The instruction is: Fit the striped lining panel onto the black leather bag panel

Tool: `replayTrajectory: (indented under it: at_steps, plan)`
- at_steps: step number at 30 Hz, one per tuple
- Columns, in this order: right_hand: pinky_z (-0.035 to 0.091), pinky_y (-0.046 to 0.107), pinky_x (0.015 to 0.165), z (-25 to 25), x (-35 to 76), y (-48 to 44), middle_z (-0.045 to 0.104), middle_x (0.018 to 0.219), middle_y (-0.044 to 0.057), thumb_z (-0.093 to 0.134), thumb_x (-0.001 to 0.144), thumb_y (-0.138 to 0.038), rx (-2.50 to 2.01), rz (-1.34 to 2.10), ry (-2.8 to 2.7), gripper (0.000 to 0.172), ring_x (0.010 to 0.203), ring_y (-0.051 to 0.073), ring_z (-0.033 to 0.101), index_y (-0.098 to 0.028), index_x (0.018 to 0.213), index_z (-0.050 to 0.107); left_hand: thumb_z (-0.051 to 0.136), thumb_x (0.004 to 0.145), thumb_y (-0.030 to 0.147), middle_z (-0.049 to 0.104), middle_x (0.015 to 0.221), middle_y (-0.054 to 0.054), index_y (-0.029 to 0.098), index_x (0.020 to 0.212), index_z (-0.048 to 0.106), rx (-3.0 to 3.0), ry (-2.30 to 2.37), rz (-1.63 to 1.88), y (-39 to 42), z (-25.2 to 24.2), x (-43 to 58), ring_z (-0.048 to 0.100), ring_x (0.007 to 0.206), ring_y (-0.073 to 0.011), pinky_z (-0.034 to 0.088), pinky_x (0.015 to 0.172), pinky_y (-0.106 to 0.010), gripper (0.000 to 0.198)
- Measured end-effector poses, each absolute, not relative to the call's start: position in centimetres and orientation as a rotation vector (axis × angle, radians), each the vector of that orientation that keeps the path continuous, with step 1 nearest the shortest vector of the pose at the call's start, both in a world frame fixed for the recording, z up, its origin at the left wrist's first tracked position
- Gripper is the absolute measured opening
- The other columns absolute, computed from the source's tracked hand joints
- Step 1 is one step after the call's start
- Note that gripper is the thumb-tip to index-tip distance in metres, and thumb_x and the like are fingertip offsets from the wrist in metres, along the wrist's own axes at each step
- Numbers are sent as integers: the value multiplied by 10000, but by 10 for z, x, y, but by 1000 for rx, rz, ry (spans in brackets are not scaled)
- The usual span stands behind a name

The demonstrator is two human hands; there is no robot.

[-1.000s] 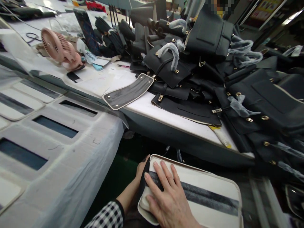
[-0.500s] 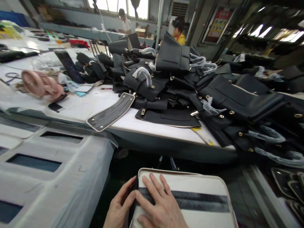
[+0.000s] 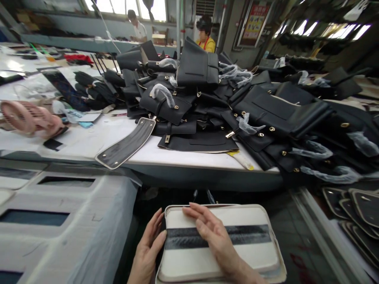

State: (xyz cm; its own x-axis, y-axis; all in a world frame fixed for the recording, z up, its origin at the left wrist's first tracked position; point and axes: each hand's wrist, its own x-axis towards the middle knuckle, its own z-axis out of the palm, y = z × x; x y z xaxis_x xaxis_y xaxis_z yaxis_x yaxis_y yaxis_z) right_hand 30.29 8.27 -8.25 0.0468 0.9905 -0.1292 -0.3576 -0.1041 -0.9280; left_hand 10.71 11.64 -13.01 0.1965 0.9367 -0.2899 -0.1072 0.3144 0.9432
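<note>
A cream rectangular bag panel [image 3: 237, 252] with a dark strip across its middle lies low in the head view, in front of me. My left hand [image 3: 149, 250] holds its left edge, fingers curled against the side. Across the panel's top lies my right hand [image 3: 211, 234], flat, its fingers stretched toward the upper left corner. A long dark bag-base piece [image 3: 127, 144] with pale edging and metal studs hangs over the front edge of the white worktable [image 3: 189, 159] beyond.
Black leather bag parts [image 3: 237, 106] with gold fittings are heaped over the table's middle and right. A pink fan [image 3: 28, 116] lies at the left. A white-covered frame with slots [image 3: 65, 213] stands left of me. Dark oval pieces [image 3: 358, 209] are stacked at the right. Two people stand far back.
The view has tilted up and the panel has turned squarer to me. My right hand slid up toward the panel's top edge; my left hand stays on the left edge.
</note>
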Motion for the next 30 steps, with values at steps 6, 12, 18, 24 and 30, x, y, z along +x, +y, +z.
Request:
replayTrajectory:
  at_steps: [6,12,18,24,30]
  plan:
    - [494,339,879,-85,308,88,709,1015,119,709,798,-358,-795,1368,-231,327,928,207,677,-138,1028,636,571,915,501,364,1496,2,365,1417,397,1274,1126,831,122,-140,98,278,1404,-252,194,1195,-439,549]
    - [345,185,514,-85,311,85,654,791,49,702,790,-312,-713,1356,-96,212,539,65,492,-121,876,673,532,950,316,430,1417,-2,387,1331,495,2510,983,739,138,-100,98,388,1321,-251,373,1106,-444,389]
    - [319,202,467,-85,319,88,650,734,62,643,832,-365,-593,1406,29,265,484,71,421,-104,846,684,570,924,383,552,1249,-25,302,1350,484,2905,604,260,133,-67,138,517,1147,-236,496,950,-359,442]
    - [270,177,417,-35,355,80,671,849,58,571,887,-408,-321,1561,-6,326,506,64,371,-127,1021,669,515,950,397,558,1076,-40,308,1317,502,2955,705,256,126,-73,154,569,968,-215,520,824,-374,377]
    - [466,255,623,-40,469,58,640,779,19,602,848,-470,-887,931,-263,321,696,120,581,-167,926,673,525,941,420,571,1134,-74,216,1037,598,3030,495,460,128,-67,183,574,987,-258,508,800,-403,237]
